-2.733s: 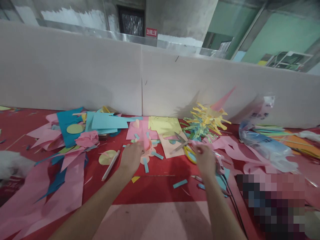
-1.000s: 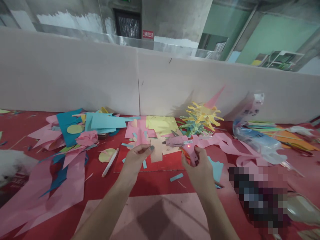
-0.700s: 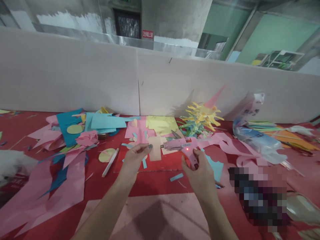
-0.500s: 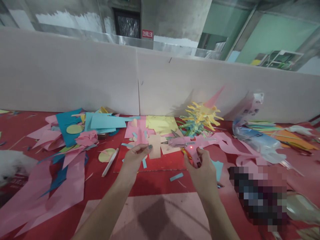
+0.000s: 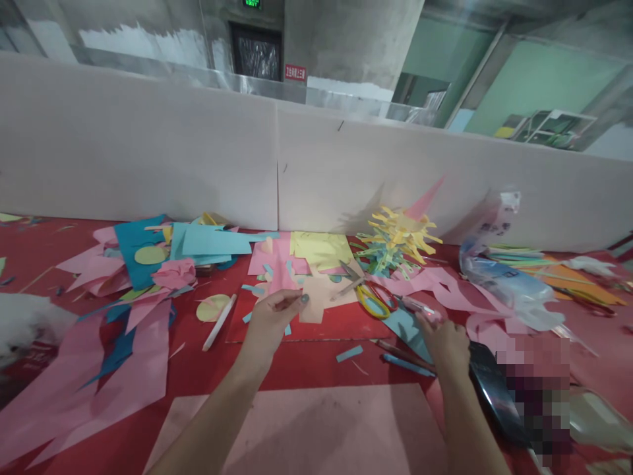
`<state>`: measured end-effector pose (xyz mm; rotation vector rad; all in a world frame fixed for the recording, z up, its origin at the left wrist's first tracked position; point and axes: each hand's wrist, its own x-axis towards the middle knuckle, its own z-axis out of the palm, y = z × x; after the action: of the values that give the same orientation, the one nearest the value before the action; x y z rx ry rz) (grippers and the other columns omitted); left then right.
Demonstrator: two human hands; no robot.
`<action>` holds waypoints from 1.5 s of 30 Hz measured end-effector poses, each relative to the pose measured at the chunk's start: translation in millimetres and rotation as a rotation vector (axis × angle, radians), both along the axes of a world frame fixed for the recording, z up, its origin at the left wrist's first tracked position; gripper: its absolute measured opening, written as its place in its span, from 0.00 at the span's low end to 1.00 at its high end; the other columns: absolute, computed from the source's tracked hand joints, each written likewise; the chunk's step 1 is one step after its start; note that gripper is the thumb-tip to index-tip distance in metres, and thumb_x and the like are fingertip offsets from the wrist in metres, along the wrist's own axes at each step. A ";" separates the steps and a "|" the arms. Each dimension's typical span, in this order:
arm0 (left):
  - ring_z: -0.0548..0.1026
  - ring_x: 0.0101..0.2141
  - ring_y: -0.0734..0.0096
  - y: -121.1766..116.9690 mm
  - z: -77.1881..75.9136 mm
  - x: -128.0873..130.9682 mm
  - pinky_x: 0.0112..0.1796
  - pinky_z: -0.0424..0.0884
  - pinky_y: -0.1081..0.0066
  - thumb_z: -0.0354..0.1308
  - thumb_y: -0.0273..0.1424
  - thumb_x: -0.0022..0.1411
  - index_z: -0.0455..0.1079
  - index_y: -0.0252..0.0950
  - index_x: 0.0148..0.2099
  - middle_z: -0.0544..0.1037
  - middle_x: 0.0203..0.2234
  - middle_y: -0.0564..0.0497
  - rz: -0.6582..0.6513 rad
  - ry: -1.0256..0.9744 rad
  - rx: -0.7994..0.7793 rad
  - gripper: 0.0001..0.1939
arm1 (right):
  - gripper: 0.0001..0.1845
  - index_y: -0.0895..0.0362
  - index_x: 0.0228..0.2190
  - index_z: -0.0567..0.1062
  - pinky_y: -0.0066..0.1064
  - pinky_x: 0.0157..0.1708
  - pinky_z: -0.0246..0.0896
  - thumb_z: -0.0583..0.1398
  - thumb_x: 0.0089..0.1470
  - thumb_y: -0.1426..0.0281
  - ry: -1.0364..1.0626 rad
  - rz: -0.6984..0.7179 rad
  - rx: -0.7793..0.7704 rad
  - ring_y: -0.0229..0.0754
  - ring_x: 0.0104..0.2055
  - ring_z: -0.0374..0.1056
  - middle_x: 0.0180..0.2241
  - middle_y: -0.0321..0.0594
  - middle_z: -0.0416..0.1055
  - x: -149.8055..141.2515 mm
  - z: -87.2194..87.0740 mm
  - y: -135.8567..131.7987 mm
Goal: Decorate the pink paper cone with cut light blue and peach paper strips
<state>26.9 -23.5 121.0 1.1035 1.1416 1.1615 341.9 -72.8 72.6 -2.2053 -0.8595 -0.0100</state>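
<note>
My left hand [image 5: 271,321] hovers over the red table [image 5: 306,366] with thumb and fingers pinched on a small pale pink paper piece [image 5: 285,303]. Just beyond it lies a peach paper cut-out [image 5: 319,298]. My right hand [image 5: 445,338] is low at the right, its fingers curled round the handle of a pink glue gun [image 5: 420,308] that rests near the tabletop, nozzle pointing left and away. Yellow-handled scissors [image 5: 370,297] lie open between the two hands, on pink and blue paper.
Cut coloured paper covers the table: a heap [image 5: 148,264] at the left, a yellow and green spiky paper shape [image 5: 400,239] by the white partition [image 5: 198,158]. Also here: a plastic bag [image 5: 504,280], a white stick [image 5: 219,323], pens [image 5: 405,359], a black device [image 5: 494,392], a pink sheet [image 5: 306,429].
My right hand has carried the glue gun from beside the peach piece down and to the right. The scissors now show. My left hand has stayed in place, still pinched.
</note>
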 end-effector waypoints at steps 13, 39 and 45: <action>0.74 0.34 0.67 -15.2 -2.8 23.9 0.39 0.67 0.69 0.62 0.37 0.45 0.74 0.36 0.32 0.78 0.30 0.49 -0.073 -0.031 0.012 0.12 | 0.14 0.57 0.34 0.74 0.30 0.39 0.59 0.61 0.44 0.63 0.918 0.671 0.506 0.40 0.39 0.65 0.35 0.39 0.72 -177.3 41.2 7.5; 0.72 0.30 0.68 -13.4 1.3 20.8 0.35 0.66 0.72 0.57 0.39 0.50 0.73 0.36 0.30 0.77 0.26 0.52 0.013 0.231 0.153 0.12 | 0.11 0.57 0.27 0.73 0.27 0.34 0.58 0.61 0.45 0.62 0.909 0.640 0.486 0.36 0.31 0.63 0.25 0.33 0.69 -184.2 44.4 13.7; 0.72 0.30 0.69 -14.7 3.0 21.2 0.35 0.64 0.73 0.54 0.38 0.52 0.74 0.36 0.30 0.76 0.25 0.52 -0.070 0.260 0.180 0.12 | 0.12 0.57 0.29 0.73 0.28 0.38 0.58 0.60 0.46 0.61 0.909 0.646 0.495 0.38 0.35 0.64 0.29 0.36 0.71 -186.2 45.4 12.5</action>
<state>48.0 -38.2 124.0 1.4548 1.2021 1.1042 155.7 -60.3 118.0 -1.1770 -0.8507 0.9097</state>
